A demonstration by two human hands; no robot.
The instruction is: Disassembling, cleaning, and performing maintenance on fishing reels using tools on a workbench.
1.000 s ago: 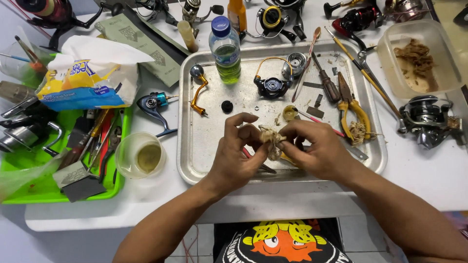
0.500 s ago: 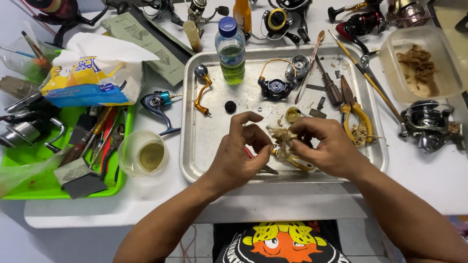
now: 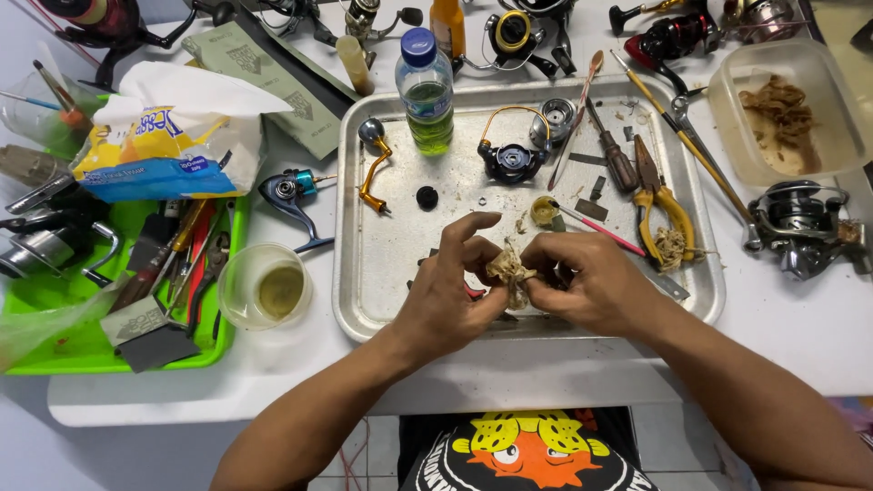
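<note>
Both hands meet over the front of a metal tray (image 3: 364, 300). My left hand (image 3: 450, 295) and my right hand (image 3: 591, 282) pinch a small crumpled, stained tissue wad (image 3: 509, 270) between their fingertips; whatever is wrapped inside it is hidden. On the tray behind the hands lie a dark fishing reel body with a gold bail (image 3: 509, 159), a gold reel handle (image 3: 373, 168), a small black round part (image 3: 426, 197), a screwdriver (image 3: 614, 155) and yellow-handled pliers (image 3: 659, 205).
A plastic bottle of green liquid (image 3: 425, 91) stands at the tray's back. Left of the tray sit a clear cup (image 3: 264, 286), a blue reel part (image 3: 291, 195), a tissue pack (image 3: 168, 136) and a green tray of tools (image 3: 55, 336). A clear tub of used wads (image 3: 787, 109) and a reel (image 3: 800, 227) are at right.
The hands stay together over the tray's front, fingers shifting as they work the tissue wad. The left index finger has lifted. The view has drifted slightly.
</note>
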